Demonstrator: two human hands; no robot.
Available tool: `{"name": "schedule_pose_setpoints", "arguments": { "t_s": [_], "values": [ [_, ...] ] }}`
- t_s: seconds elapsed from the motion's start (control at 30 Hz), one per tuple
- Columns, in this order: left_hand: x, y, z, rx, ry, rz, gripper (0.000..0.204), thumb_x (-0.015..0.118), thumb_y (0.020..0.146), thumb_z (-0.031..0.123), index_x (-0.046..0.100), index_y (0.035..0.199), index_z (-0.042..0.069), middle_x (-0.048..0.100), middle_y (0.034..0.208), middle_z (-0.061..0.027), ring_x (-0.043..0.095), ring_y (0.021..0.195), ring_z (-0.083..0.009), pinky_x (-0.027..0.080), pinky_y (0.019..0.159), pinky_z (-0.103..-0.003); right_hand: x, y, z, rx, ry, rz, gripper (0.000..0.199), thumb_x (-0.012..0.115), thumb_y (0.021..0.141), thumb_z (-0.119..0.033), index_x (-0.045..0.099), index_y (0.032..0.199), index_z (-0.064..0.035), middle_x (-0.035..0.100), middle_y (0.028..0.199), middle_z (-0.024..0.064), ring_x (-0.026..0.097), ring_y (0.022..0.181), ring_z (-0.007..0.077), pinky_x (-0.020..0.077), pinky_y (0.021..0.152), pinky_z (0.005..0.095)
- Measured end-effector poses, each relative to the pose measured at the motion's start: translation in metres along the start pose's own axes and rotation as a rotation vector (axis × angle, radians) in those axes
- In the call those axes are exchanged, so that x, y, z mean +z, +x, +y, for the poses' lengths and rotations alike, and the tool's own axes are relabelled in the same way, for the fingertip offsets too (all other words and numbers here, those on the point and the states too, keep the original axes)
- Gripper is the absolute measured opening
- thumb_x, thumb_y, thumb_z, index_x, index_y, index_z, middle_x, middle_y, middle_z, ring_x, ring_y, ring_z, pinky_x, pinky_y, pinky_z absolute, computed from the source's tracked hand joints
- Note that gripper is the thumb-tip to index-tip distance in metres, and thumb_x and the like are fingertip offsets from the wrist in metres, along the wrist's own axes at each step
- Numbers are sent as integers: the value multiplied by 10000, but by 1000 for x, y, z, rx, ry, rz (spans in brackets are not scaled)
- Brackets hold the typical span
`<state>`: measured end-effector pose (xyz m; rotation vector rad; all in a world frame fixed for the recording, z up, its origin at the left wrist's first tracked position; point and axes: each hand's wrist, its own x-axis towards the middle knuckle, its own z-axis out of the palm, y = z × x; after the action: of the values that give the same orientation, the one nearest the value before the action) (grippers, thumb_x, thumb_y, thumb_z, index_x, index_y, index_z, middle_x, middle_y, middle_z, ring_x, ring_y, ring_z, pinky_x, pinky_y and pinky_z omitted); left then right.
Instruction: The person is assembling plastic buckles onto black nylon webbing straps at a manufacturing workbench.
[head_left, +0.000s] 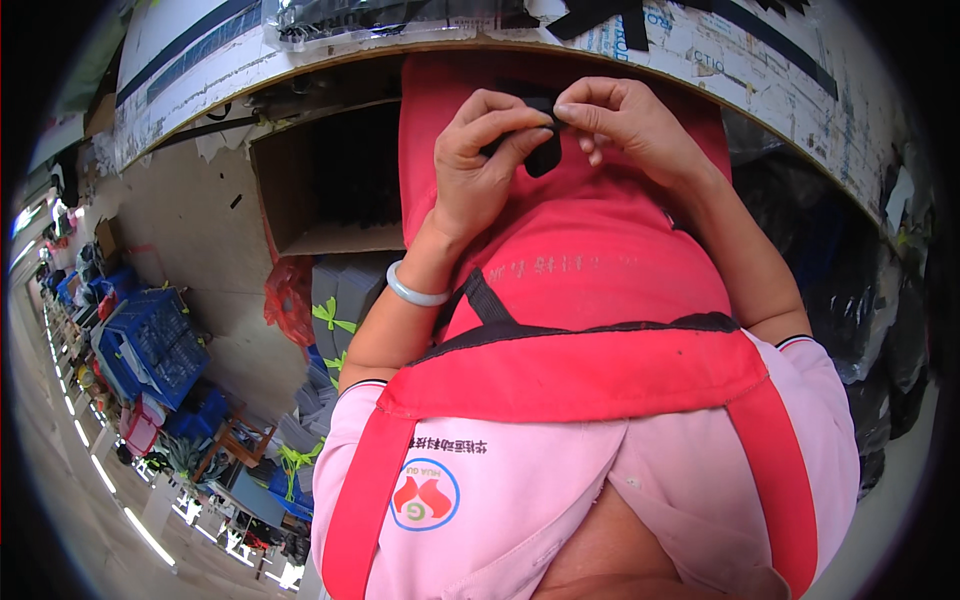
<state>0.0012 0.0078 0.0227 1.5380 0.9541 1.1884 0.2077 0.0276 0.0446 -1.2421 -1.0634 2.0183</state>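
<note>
In the head view, the work in hand looks like fine fingertip handling of 1 small, round-ended black piece [543, 157], held up before the red apron [600, 235] just short of the workbench [665, 62]. Whether it is fabric, foam or rubber, I cannot tell.

The left hand [476, 152] pinches the piece between thumb and index finger. The right hand [642, 128] meets it from the other side, its thumb and index fingertips drawn close together at the piece's upper edge; whether they pinch that edge or only touch it, I cannot tell.

The piece therefore lies between the 2 hands: its rounded end hangs below the left thumb and fingertip, and its upper part sits in the narrow gap between the hands, partly covered by fingers. My judgement is that the step is a 2-handed adjustment of that upper edge, and the next move calls for a steady left pinch and a small, precise right-hand motion.

An open cardboard box [345, 241] stands left of the apron, under the bench, apart from both hands.
</note>
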Motion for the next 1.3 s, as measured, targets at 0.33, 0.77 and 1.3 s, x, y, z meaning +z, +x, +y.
{"name": "schedule_pose_setpoints", "arguments": {
  "t_s": [0.33, 0.77, 1.3],
  "values": [
    [0, -4, 15, -76, -52, -35, 165, 701, 790, -68, 701, 933, 15, 582, 892, -31, 548, 775, -96, 444, 649, -203, 7, 1, 3, -196, -12, 66, 171, 680, 880, -120, 611, 999, -18, 634, 880, 15, 598, 841, 73, 500, 774, 216],
    [-132, -44, 23, -439, 69, 420, 174, 595, 942, 105, 661, 1075, 14, 642, 982, -58, 541, 600, -60, 383, 443, -174, -11, 48, 37, -184, -676, 85, 347, 660, 884, -220, 572, 1161, -30, 650, 954, 46, 604, 794, 108, 504, 734, 246],
    [-35, -13, 8, -609, -383, -74, 621, 635, 889, 63, 347, 1440, 68, 663, 988, -68, 521, 589, -62, 380, 427, -174, 22, 34, -2, -280, -629, -28, 216, 606, 894, -172, 659, 996, 10, 662, 826, 104, 616, 757, 192, 487, 680, 325]
  ]
}}
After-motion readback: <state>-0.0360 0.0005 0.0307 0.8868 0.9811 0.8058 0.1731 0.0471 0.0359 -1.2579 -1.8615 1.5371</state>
